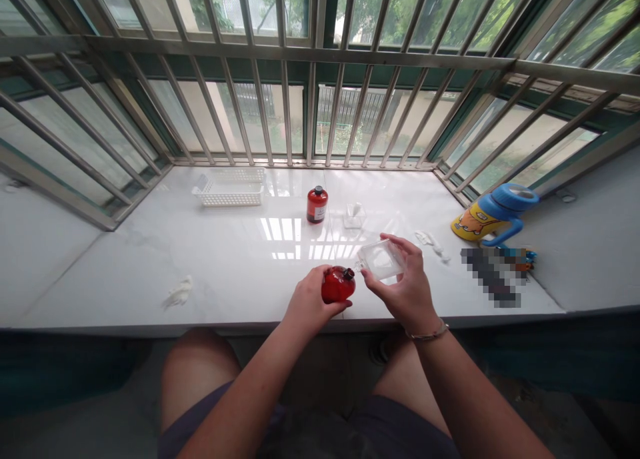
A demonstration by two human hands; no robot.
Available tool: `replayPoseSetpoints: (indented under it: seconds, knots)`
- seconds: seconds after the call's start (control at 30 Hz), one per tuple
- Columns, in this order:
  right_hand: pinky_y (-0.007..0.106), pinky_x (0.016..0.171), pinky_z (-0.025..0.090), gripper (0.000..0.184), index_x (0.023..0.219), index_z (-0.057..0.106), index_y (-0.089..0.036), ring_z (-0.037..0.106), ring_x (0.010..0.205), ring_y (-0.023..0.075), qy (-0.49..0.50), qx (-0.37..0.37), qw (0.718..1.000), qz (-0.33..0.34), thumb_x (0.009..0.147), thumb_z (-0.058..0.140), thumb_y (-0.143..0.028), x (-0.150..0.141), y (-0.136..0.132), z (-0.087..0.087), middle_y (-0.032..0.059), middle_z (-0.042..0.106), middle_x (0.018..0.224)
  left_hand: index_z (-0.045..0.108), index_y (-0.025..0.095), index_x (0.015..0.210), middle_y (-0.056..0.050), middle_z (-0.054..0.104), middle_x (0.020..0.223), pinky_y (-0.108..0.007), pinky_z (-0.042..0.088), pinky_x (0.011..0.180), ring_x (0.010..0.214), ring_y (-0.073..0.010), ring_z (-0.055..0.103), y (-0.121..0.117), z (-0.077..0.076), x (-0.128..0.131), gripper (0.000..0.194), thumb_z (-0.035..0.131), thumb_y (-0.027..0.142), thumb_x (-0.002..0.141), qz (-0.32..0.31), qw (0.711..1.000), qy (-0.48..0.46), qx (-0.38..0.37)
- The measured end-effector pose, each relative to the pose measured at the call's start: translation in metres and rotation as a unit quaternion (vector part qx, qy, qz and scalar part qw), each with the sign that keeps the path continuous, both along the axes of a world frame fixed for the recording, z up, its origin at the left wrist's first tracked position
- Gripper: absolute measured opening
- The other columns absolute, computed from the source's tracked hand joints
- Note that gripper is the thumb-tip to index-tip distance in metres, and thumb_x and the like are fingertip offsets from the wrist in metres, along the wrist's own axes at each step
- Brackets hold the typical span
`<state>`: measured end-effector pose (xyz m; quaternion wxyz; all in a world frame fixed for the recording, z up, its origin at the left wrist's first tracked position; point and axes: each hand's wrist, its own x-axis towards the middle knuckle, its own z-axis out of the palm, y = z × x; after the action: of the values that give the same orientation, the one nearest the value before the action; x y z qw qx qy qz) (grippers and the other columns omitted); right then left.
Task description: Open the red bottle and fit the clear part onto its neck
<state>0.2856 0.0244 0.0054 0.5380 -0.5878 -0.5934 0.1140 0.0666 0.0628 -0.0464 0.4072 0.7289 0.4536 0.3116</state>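
White marble sill (225, 259) under a barred window (310, 79), trees and a wall outside. I'm sitting at it, knees below the edge.

Left hand (307, 302): fingers curled around a small round red bottle (337, 284), tilted, dark neck pointing up and right. It sits at the near edge of the sill, just above the surface; can't tell if it touches.

Right hand (407, 289): fingers and thumb pinching a clear square plastic container (383, 259) by its edges, tilted, one corner down toward the red bottle's neck. Corner and neck are very close; can't tell if they touch. Thin bracelet (427, 334) on that wrist.

Further back, centre: red bottle with a dark cap and a white label (317, 204), upright. Just right of it, a small clear cup (355, 215) with something white in it.

Back left: white perforated plastic basket (230, 187), near the bars.

Crumpled white tissue (179, 292) on the left near the front edge, another white scrap (430, 242) right of my right hand.

Far right: yellow kids' water bottle with a blue lid and handle (493, 216), lying on its side. In front of it, a blurred-out dark patch, contents unreadable.
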Motion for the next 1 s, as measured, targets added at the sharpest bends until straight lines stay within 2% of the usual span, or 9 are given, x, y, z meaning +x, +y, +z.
replayPoseSetpoints:
  seconds: [0.3,1.0]
  knots:
    - [0.061,0.123,0.051,0.080,0.150,0.050,-0.030,0.061,0.141,0.0353,-0.026,0.009,1.000,0.011,0.081,0.089,-0.036,-0.001,-0.001,0.007,0.0120,0.060,0.152,0.060,0.030,0.134,-0.008,0.072,0.134,-0.049,0.057,0.105,0.121,-0.0333,0.070,0.000,-0.002,0.000,0.074,0.100,0.037,0.071,0.002,1.000,-0.003,0.004]
    - [0.059,0.125,0.047,0.082,0.153,0.046,-0.032,0.058,0.144,0.0343,-0.079,0.010,0.997,0.024,0.083,0.089,-0.032,0.002,-0.001,0.013,0.0098,0.059,0.154,0.059,0.030,0.133,-0.007,0.071,0.135,-0.048,0.056,0.107,0.121,-0.0326,0.070,0.000,-0.003,0.001,0.074,0.100,0.037,0.071,0.001,1.000,-0.003,0.003]
